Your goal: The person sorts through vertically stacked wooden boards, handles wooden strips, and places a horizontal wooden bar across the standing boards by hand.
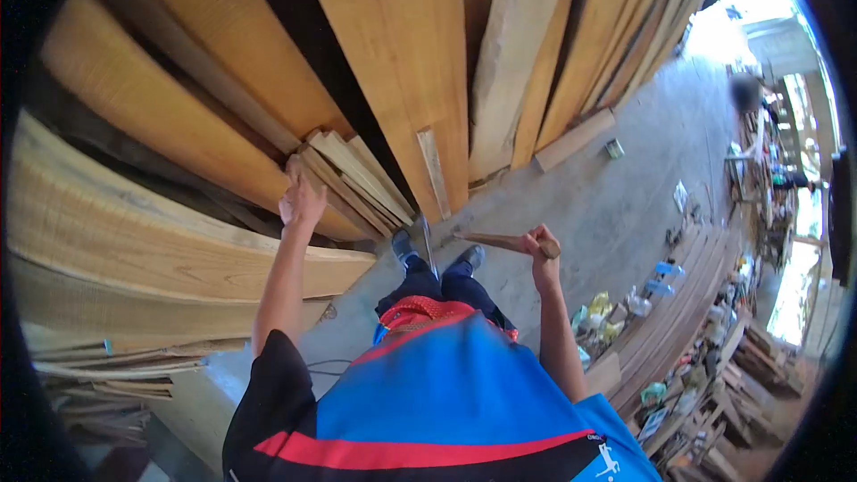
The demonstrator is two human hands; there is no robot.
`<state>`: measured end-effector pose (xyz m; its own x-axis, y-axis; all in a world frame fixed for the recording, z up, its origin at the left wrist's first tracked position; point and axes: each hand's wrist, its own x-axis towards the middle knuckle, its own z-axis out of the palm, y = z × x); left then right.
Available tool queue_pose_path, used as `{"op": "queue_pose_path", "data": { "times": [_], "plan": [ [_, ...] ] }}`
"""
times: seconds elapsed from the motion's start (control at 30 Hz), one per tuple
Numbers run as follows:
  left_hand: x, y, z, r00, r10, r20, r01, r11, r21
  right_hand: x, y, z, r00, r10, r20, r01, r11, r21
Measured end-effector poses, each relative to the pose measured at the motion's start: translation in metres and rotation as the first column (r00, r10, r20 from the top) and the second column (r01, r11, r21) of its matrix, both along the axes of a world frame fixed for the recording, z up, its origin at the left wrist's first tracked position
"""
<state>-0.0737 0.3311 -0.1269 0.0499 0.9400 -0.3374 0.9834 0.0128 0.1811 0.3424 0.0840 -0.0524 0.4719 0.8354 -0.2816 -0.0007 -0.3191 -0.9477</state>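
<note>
My left hand (pixel 303 203) is raised in front of the leaning boards, at the upper end of a narrow wooden strip (pixel 335 187). One finger points up and the others are curled; whether they grip anything is hidden. Closed in my right hand (pixel 540 243) is a wooden handle (pixel 495 239), held out level over the floor with its thick end by my fist and its thin end pointing left. A thin metal strip (pixel 428 245) shows between my feet; I cannot tell if it joins the handle. Several pale strips (pixel 370 174) lean beside my left hand.
Tall wide boards (pixel 388 45) lean ahead and to the left. A short wood block (pixel 574 140) and a small can (pixel 614 149) lie on the concrete floor (pixel 661 152). At right are stacked planks (pixel 683 303), plastic bags (pixel 603 312) and scrap wood (pixel 732 411).
</note>
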Motion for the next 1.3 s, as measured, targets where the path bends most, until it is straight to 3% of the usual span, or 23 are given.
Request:
{"op": "queue_pose_path", "data": {
  "times": [0.1, 0.2, 0.3, 0.4, 0.5, 0.6, 0.63, 0.73, 0.77, 0.87, 0.97, 1.07, 1.1, 1.2, 1.3],
  "plan": [
    [0.002, -0.008, 0.016, 0.997, -0.068, -0.025, 0.069, 0.996, 0.056, 0.011, 0.003, -0.01, 0.999, -0.038, -0.024, 0.038, 0.999, -0.008],
    [-0.009, -0.023, 0.0, 0.979, -0.197, 0.053, 0.171, 0.935, 0.312, 0.018, 0.005, -0.022, 0.995, -0.074, -0.074, 0.076, 0.997, 0.033],
    [-0.003, -0.041, 0.004, 0.978, -0.147, 0.149, 0.083, 0.926, 0.368, 0.016, 0.008, -0.018, 0.995, -0.089, -0.054, 0.092, 0.995, 0.039],
    [-0.005, -0.062, 0.005, 0.972, -0.119, 0.202, 0.06, 0.959, 0.276, 0.017, 0.01, -0.018, 0.997, -0.064, -0.047, 0.066, 0.997, 0.047],
    [0.016, -0.085, 0.058, 0.974, -0.072, 0.213, 0.078, 0.997, -0.019, 0.024, 0.01, -0.022, 0.996, -0.011, -0.089, 0.014, 0.999, 0.029],
    [0.021, -0.126, 0.048, 0.904, -0.092, 0.418, 0.072, 0.995, 0.062, 0.03, 0.014, -0.031, 0.999, 0.038, -0.025, -0.038, 0.999, 0.023],
    [0.027, -0.137, 0.052, 0.902, -0.178, 0.393, 0.119, 0.978, 0.17, 0.032, 0.016, -0.034, 0.998, 0.055, 0.008, -0.056, 0.998, 0.021],
    [0.046, -0.166, 0.048, 0.955, -0.127, 0.267, 0.137, 0.991, -0.015, 0.036, 0.021, -0.038, 0.993, 0.076, 0.087, -0.083, 0.993, 0.08],
    [0.049, -0.172, 0.044, 0.943, -0.17, 0.287, 0.165, 0.985, 0.041, 0.04, 0.025, -0.039, 0.995, 0.066, 0.073, -0.073, 0.993, 0.098],
    [0.081, -0.178, 0.106, 0.972, -0.009, 0.236, 0.027, 0.997, -0.07, 0.057, 0.032, -0.032, 0.986, 0.166, 0.023, -0.167, 0.984, 0.063],
    [0.098, -0.181, 0.14, 0.973, -0.131, 0.189, 0.107, 0.986, 0.128, 0.08, 0.038, -0.026, 0.972, 0.225, 0.065, -0.228, 0.972, 0.051],
    [0.131, -0.179, 0.182, 0.982, -0.091, 0.165, 0.083, 0.995, 0.053, 0.108, 0.046, -0.03, 0.979, 0.198, -0.051, -0.192, 0.977, 0.097],
    [0.14, -0.179, 0.186, 0.982, -0.076, 0.175, 0.065, 0.996, 0.067, 0.126, 0.046, -0.039, 0.976, 0.214, -0.037, -0.212, 0.976, 0.056],
    [0.165, -0.178, 0.193, 0.977, -0.104, 0.189, 0.083, 0.99, 0.116, 0.168, 0.052, -0.071, 0.985, 0.17, -0.042, -0.161, 0.973, 0.164],
    [0.192, -0.176, 0.193, 0.99, -0.098, 0.101, 0.088, 0.991, 0.098, 0.197, 0.051, -0.068, 0.973, 0.196, -0.12, -0.173, 0.969, 0.176]
  ]
}}
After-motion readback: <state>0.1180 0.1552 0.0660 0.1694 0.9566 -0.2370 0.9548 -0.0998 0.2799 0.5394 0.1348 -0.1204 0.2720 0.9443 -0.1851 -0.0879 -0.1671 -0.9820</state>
